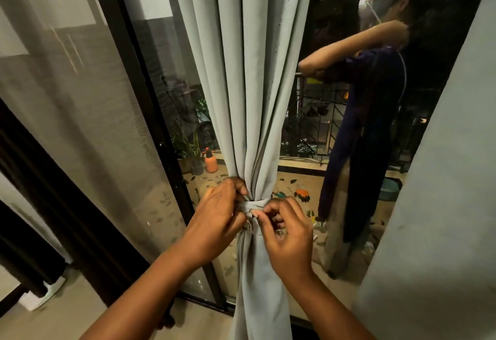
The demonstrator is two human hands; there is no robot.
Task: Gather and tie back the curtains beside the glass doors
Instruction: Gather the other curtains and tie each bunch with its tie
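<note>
Bare forearms reach up from the lower edge to the cinched waist of the pale grey-green fabric curtain [249, 84], which hangs in long folds in front of the glass doors. Left hand [217, 216] has its fingers curled into the gathered folds just above and at the narrow grey fabric tie-back band [255, 203], gripping the bunched cloth at its left side. Right hand [285, 235] pinches the band's end between thumb and bent fingertips at the front of the bundle, the other fingers loosely curled beneath. The band wraps round the curtain, and below it the cloth falls in one narrow column to the floor.

Just behind the curtain stands the dark-framed sliding glass door [142, 114], with a mesh screen panel [67, 114] to its left. A second pale grey curtain [440, 205] fills the right edge, hanging loose. Through the glass, on the patterned balcony floor, an orange spray bottle [210, 161] stands beside potted green plants [188, 149]. The pane to the right carries the person's dim reflection [375, 114], arms raised.
</note>
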